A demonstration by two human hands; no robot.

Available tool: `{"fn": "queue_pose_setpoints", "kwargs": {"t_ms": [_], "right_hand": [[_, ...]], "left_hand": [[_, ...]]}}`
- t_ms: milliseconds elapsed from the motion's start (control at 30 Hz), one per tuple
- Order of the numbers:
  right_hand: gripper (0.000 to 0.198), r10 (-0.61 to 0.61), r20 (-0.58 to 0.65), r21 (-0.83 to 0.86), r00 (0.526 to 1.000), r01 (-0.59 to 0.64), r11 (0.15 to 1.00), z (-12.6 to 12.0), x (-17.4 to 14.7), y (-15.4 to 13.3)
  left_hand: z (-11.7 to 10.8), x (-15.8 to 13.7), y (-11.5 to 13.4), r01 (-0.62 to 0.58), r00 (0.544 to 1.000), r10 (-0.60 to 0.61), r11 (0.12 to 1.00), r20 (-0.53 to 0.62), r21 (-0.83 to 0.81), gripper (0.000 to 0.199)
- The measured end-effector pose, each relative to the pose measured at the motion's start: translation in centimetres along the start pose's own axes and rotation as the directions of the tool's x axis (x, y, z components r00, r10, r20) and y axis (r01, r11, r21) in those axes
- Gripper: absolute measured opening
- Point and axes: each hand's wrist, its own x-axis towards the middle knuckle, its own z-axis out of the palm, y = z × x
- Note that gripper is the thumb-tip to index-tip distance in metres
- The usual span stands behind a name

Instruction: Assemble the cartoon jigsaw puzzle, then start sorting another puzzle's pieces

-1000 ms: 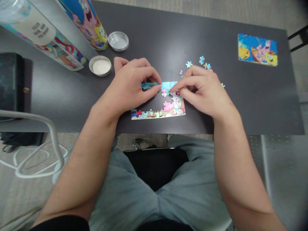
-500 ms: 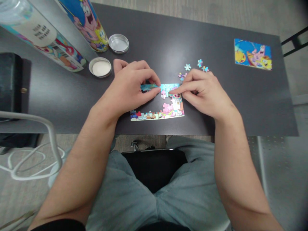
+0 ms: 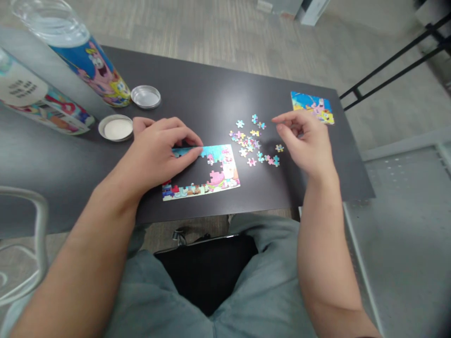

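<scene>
A partly assembled jigsaw puzzle [image 3: 229,170] lies on the dark table in front of me. Its border is joined, and a gap shows the tabletop in the middle. My left hand [image 3: 165,148] rests over its upper left part, thumb and index fingertip pressed together at the top edge; that corner is hidden beneath the hand. To the right of the puzzle, several loose jigsaw pieces [image 3: 249,143] are scattered. My right hand [image 3: 305,138] hovers right of them, thumb and index finger apart, nothing visible between them. Behind it is a picture card [image 3: 312,102], partly covered by the hand.
Two cartoon-printed clear-topped canisters, one [image 3: 102,70] farther back and one [image 3: 45,103] nearer, stand at the left. Two round metal lids, one [image 3: 145,96] behind the other [image 3: 116,127], lie beside them. The table's [image 3: 197,91] front edge runs just above my lap.
My right hand has left the puzzle and moved right, past the loose pieces, its fingers now parted. My left hand keeps its place on the puzzle. The view has swung to the right.
</scene>
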Motion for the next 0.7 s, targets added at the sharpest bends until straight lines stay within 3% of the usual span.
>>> {"fn": "queue_pose_setpoints", "kwargs": {"t_ms": [200, 333, 500, 700], "right_hand": [[0.018, 0.039, 0.12, -0.015, 0.992, -0.037, 0.999, 0.7, 0.1, -0.4], [0.01, 0.038, 0.204, 0.028, 0.978, -0.044, 0.999, -0.4, 0.1, -0.8], [0.012, 0.035, 0.435, 0.146, 0.9, -0.109, 0.983, -2.6, -0.5, -1.2], [0.014, 0.135, 0.372, 0.041, 0.918, -0.161, 0.986, -4.7, -1.2, -0.1]], "left_hand": [[-0.2, 0.2, 0.2, 0.002, 1.0, -0.002, 0.999, 0.014, 0.043, 0.032], [-0.5, 0.1, 0.4, 0.024, 0.999, -0.026, 0.997, 0.036, 0.071, 0.036], [-0.5, 0.2, 0.2, 0.024, 0.999, -0.027, 0.997, 0.038, 0.079, 0.037], [-0.3, 0.2, -0.4, 0.011, 1.0, -0.012, 0.995, 0.011, 0.095, 0.039]]}}
